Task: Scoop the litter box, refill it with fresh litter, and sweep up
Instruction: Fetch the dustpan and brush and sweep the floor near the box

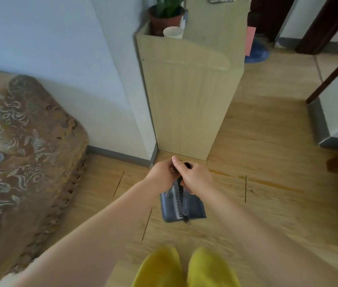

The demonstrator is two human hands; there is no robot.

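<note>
Yellow slippers [184,268]: pair, at the near edge of the wooden floor [267,162], toes pointing toward the cabinet.

Left hand [160,175]: fingers curled round the top of a dark handle, thumb raised; holding.

Right hand [197,177]: likewise wrapped round a dark handle end, touching the left hand. Which handle belongs to which tool cannot be told.

Dustpan [193,206]: grey-blue, upright-handled, its pan resting on the floor directly below the hands, just ahead of the slippers. A toothed comb strip runs along it, and a dark broom part [185,214] lies against the comb. Judged purpose: brush and pan are held together, either being clipped or pulled apart for the sweeping step.

Wooden cabinet [188,96]: pale, standing against the wall corner beyond the hands. On its top, a potted plant [167,15] and a white cup [173,32].

Patterned cushion [25,141]: brown, at the left edge of the floor.

Litter box: not in view.
</note>
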